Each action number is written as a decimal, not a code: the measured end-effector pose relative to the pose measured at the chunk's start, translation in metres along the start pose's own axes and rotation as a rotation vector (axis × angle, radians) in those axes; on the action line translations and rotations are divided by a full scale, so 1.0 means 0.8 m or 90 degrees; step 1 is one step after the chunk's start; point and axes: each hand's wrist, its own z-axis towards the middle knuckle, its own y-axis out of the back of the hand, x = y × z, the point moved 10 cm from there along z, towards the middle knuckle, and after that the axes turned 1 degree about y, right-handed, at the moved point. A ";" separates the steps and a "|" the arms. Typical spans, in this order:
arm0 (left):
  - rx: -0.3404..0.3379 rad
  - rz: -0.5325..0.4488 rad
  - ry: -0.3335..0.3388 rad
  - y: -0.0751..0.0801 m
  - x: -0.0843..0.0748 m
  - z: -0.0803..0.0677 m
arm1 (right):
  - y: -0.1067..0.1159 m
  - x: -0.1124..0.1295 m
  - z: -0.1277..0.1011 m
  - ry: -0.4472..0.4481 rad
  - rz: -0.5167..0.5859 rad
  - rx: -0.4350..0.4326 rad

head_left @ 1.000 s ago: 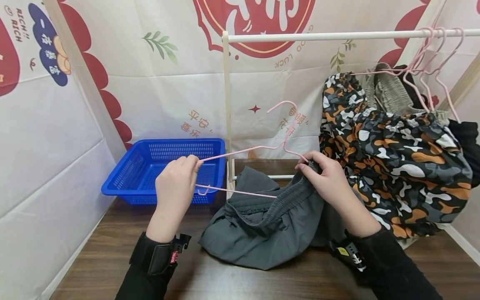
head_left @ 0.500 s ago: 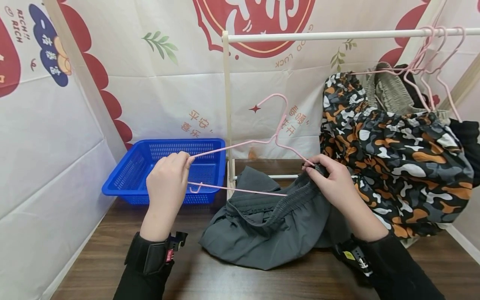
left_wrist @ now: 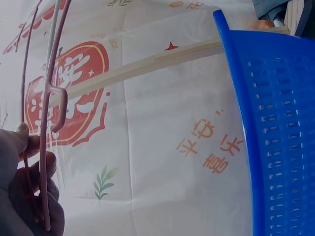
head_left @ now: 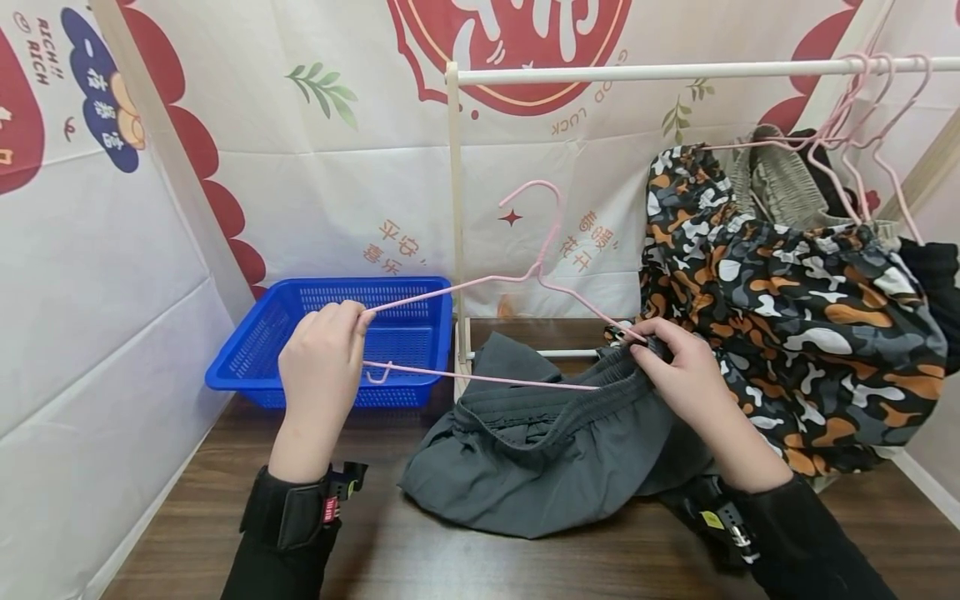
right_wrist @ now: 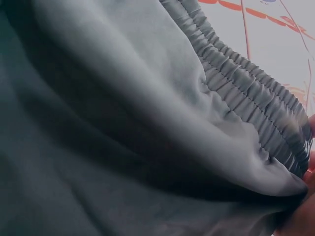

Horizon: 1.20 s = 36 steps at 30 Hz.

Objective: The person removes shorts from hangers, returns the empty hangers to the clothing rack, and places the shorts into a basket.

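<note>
My left hand (head_left: pixel 322 367) pinches the left end of a pink wire hanger (head_left: pixel 517 279), seen close up in the left wrist view as the hanger (left_wrist: pixel 47 123) running past my fingers (left_wrist: pixel 22 172). My right hand (head_left: pixel 678 367) grips the elastic waistband of grey shorts (head_left: pixel 547 442) together with the hanger's right end. The waistband (right_wrist: pixel 246 93) fills the right wrist view. The rest of the shorts lies bunched on the wooden table (head_left: pixel 450 558).
A blue plastic basket (head_left: pixel 262 342) stands at the back left of the table. A white clothes rail (head_left: pixel 675 71) crosses the top, with camouflage shorts (head_left: pixel 787 308) and other garments hanging on pink hangers (head_left: pixel 862 125) at the right. Printed cloth walls enclose the space.
Both hands have drawn apart a little: the left moved left and up, the right moved right. The hanger's hook swung left and more upright. The waistband slid further along the hanger.
</note>
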 end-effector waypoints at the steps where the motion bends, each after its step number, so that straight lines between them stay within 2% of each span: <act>1: -0.002 0.000 0.001 0.001 0.001 0.000 | 0.000 -0.002 0.000 -0.004 0.000 0.001; 11: -0.014 -0.007 0.014 0.010 0.015 0.001 | 0.009 -0.014 -0.004 -0.035 -0.021 0.006; 18: -0.015 -0.012 0.038 0.015 0.027 0.000 | 0.014 -0.022 -0.006 -0.056 -0.033 0.011; 29: -0.007 -0.015 0.068 0.020 0.036 0.000 | 0.019 -0.042 -0.011 -0.079 -0.064 0.021; 36: -0.011 -0.018 0.076 0.021 0.039 -0.001 | 0.020 -0.052 -0.013 -0.083 -0.057 0.028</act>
